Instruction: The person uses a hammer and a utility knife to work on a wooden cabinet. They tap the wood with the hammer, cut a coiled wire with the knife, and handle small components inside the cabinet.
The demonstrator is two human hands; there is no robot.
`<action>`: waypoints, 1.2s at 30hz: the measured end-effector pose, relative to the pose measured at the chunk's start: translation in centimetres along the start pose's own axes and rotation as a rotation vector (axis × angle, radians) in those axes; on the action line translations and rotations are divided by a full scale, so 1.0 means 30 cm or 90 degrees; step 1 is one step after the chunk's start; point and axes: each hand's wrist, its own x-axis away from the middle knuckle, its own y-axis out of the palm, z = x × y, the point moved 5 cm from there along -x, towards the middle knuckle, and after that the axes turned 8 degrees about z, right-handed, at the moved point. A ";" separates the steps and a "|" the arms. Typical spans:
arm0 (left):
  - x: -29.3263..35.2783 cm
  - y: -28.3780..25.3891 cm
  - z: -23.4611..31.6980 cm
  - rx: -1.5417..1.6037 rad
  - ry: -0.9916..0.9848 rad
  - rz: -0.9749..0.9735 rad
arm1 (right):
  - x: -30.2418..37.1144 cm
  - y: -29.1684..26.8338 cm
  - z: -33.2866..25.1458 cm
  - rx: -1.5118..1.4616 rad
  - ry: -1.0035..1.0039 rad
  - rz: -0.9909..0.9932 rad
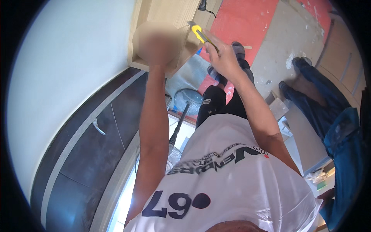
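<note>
My right hand (pixel 223 58) is closed around a yellow utility knife (pixel 198 33), its metal tip pointing up and left toward the pale wooden box-like frame (pixel 168 12). My left hand (pixel 156 44) reaches to the lower part of that frame. A round blurred patch covers this hand, so its fingers and anything in them cannot be made out. The knife is close to the frame's right side; whether the blade touches the wood I cannot tell.
A white wall (pixel 73 46) and a dark door (pixel 104 143) with a handle stand to the left. Near my legs is a standing fan (pixel 174 156) with a round base (pixel 188 99). At right stands another person (pixel 346 135) in blue. Red and grey sheeting (pixel 237 19) covers the floor.
</note>
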 end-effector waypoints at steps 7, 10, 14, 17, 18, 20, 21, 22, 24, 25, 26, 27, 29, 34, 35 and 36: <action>0.000 -0.008 -0.025 0.014 -0.003 0.009 | -0.007 0.004 -0.014 0.020 0.078 -0.063; -0.001 -0.028 0.015 -0.115 0.063 -0.020 | 0.003 0.016 0.001 0.013 -0.004 -0.024; -0.034 -0.043 -0.009 -0.099 0.087 -0.013 | 0.027 -0.002 -0.034 0.038 0.028 -0.037; -0.031 -0.028 -0.007 -0.094 0.083 -0.030 | 0.034 0.000 -0.037 0.016 0.127 -0.062; -0.029 -0.023 -0.016 -0.115 0.072 -0.047 | 0.033 0.001 -0.037 0.016 0.160 -0.076; -0.024 -0.031 -0.028 -0.160 0.071 -0.060 | 0.029 0.015 -0.039 0.013 0.179 -0.083; -0.021 -0.039 -0.030 -0.177 0.079 -0.059 | 0.030 0.023 -0.034 0.012 0.189 -0.086; -0.022 -0.046 -0.015 -0.192 0.092 -0.054 | 0.025 0.024 -0.036 0.017 0.156 -0.080; -0.008 -0.059 -0.003 -0.216 0.089 -0.039 | 0.033 0.027 -0.027 0.029 0.090 -0.064; -0.013 -0.072 -0.002 -0.228 0.087 -0.025 | 0.041 0.026 -0.026 0.015 0.086 -0.054; -0.021 -0.074 0.001 -0.224 0.093 -0.028 | 0.055 0.018 -0.029 0.001 0.083 -0.044; -0.029 -0.075 0.004 -0.221 0.099 -0.032 | 0.059 0.012 -0.031 -0.013 0.080 -0.035; -0.024 -0.068 -0.004 -0.223 0.083 -0.055 | 0.066 0.014 -0.027 -0.013 0.103 -0.040; -0.015 -0.078 -0.012 -0.278 0.085 -0.071 | 0.039 0.023 -0.042 0.040 0.083 -0.068; -0.015 -0.076 -0.017 -0.293 0.079 -0.074 | 0.044 0.028 -0.038 0.026 0.074 -0.060; -0.012 -0.073 -0.026 -0.307 0.074 -0.076 | 0.050 0.030 -0.034 0.012 0.065 -0.051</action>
